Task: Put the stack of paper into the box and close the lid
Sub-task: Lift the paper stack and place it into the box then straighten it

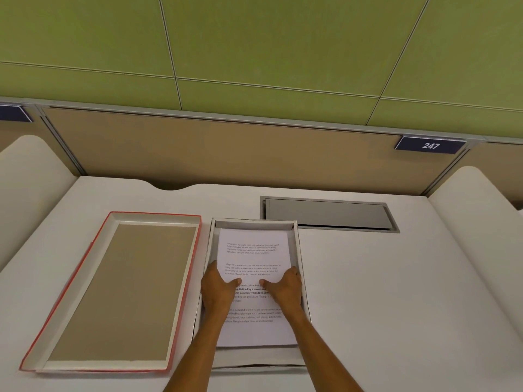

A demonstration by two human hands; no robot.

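Note:
A white open box (297, 244) sits in the middle of the desk. Inside it lies the stack of paper (253, 250), white sheets with printed text, its top sheet facing up. My left hand (218, 287) grips the stack's left edge, thumb on top. My right hand (285, 287) grips the right edge the same way. Both forearms reach over the box's near end. The lid (113, 290), red outside with a brown inner face, lies upside down to the left of the box.
A grey metal cable hatch (328, 213) is set into the desk behind the box on the right. A tan partition (226, 148) with a "247" sign (430, 145) stands at the back. White curved side dividers (481, 222) flank the desk.

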